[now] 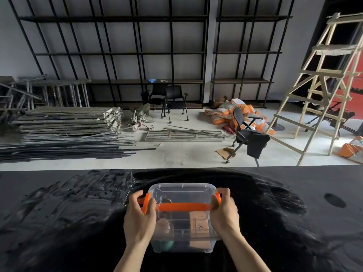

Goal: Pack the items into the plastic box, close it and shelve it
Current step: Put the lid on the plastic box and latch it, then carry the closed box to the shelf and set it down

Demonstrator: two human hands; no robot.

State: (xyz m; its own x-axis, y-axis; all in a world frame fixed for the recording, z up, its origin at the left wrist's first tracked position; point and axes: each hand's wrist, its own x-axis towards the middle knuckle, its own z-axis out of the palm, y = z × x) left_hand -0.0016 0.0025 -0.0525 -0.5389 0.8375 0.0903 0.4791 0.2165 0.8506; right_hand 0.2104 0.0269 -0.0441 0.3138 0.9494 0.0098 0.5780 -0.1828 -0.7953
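Observation:
A clear plastic box (182, 193) with its clear lid on stands on the black table (59, 213), near the front edge. An orange handle (182, 207) lies flat across the lid. My left hand (138, 218) grips the box's left side, fingers on the orange left latch (145, 203). My right hand (224, 213) grips the right side over the orange right latch (217, 198). Through the plastic I see a brown cardboard packet (198, 222) and a dark green item (167, 245); other contents are unclear.
Beyond the table's far edge lie stacked metal rails (68, 122), two black chairs (172, 101), an office chair (247, 134), orange sacks (227, 112) and a wooden ladder (318, 85). Black metal shelving (137, 54) covers the back wall.

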